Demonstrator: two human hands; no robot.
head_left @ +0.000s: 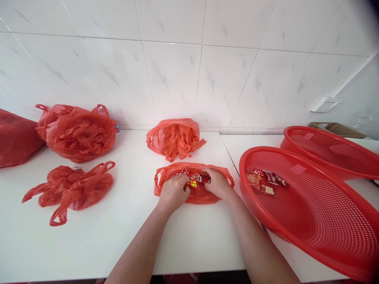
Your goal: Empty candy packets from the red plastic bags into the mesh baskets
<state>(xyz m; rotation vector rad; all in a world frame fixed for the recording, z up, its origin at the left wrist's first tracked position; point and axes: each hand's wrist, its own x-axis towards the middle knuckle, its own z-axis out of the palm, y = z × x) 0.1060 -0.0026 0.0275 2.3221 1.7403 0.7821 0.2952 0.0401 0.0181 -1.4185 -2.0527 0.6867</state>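
A red plastic bag (pixel 204 197) lies with its mouth open on the white table, close in front of me. Inside it are small red wrapped packets (pixel 194 180), one with yellow lettering and one with a pale round print. My left hand (pixel 174 191) reaches in from the left, fingers curled and pinched at the yellow-lettered packet. From the right, my right hand (pixel 217 183) dips into the bag with bent fingers closed at the packets' edge; its fingertips are partly hidden. Both handles of the bag stand out at its sides.
Right of the bag sits a large red basket (pixel 296 213) holding several wrapped packets (pixel 263 181); another red basket (pixel 331 152) is behind it. A bag stuffed with red bags (pixel 179 138) stands by the wall. Tied red bags (pixel 75 187) and fuller bags (pixel 78 132) are at left.
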